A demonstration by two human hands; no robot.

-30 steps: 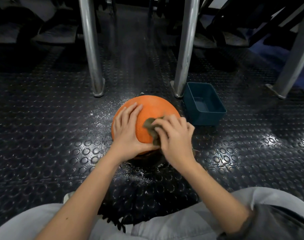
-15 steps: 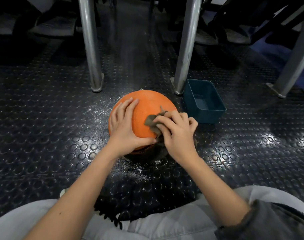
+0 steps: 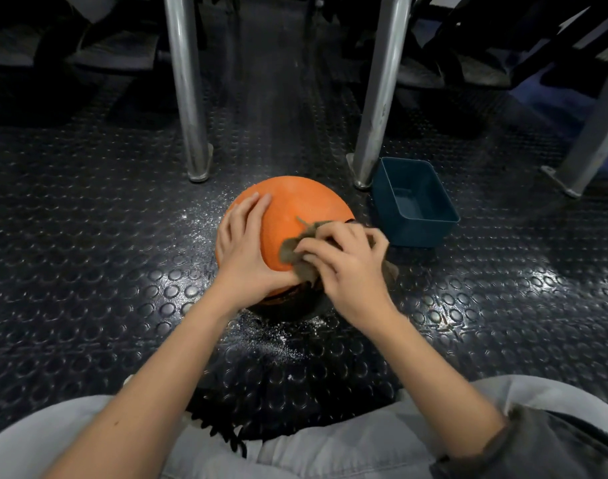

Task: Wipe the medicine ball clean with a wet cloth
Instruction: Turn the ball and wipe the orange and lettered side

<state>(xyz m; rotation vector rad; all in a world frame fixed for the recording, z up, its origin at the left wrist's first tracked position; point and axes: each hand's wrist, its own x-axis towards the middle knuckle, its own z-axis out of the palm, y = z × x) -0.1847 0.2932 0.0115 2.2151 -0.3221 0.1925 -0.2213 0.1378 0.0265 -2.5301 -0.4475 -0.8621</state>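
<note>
place: gym | evidence: studded black rubber floor [image 3: 88,271]; steel equipment legs [image 3: 186,98]; orange medicine ball [image 3: 302,209]

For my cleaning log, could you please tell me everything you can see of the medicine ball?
The ball is orange, with a finely pebbled, rubbery-looking skin, and looks dark low on its near side. It sits on the studded black floor amid white specks, left of a blue tub. The left hand lies flat on its left side; the right hand grips a crumpled greenish cloth against its right front.
</note>
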